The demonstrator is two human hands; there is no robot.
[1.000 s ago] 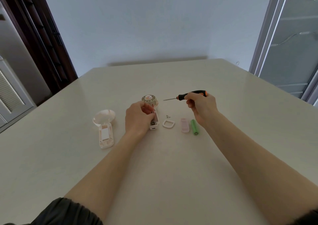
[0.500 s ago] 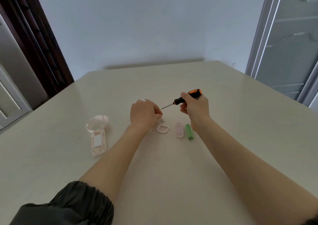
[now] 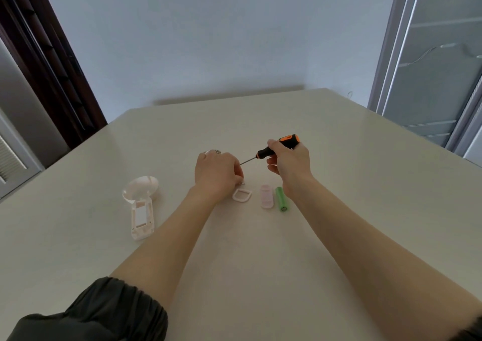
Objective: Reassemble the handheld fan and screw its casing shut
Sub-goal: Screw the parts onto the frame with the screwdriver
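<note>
My left hand (image 3: 217,175) curls over the fan's lower half, hiding nearly all of it; only the fan head's rim (image 3: 213,152) peeks out behind my knuckles. My right hand (image 3: 289,164) grips a black and orange screwdriver (image 3: 276,148), its thin shaft slanting down left toward my left fingers. The tip is hidden there. The other casing half (image 3: 140,205), white and pink with a round head, lies to the left. A white D-shaped ring (image 3: 242,194), a pink cover piece (image 3: 266,196) and a green battery (image 3: 281,199) lie in a row between my hands.
The cream table (image 3: 260,249) spreads wide around the parts. A dark wooden door frame (image 3: 44,53) stands at the far left and a glass door (image 3: 430,53) at the far right. My dark sleeve (image 3: 99,312) shows at the bottom left.
My left hand has closed over the fan body, covering it. My right hand has brought the screwdriver left and tilted its tip down toward my left fingers.
</note>
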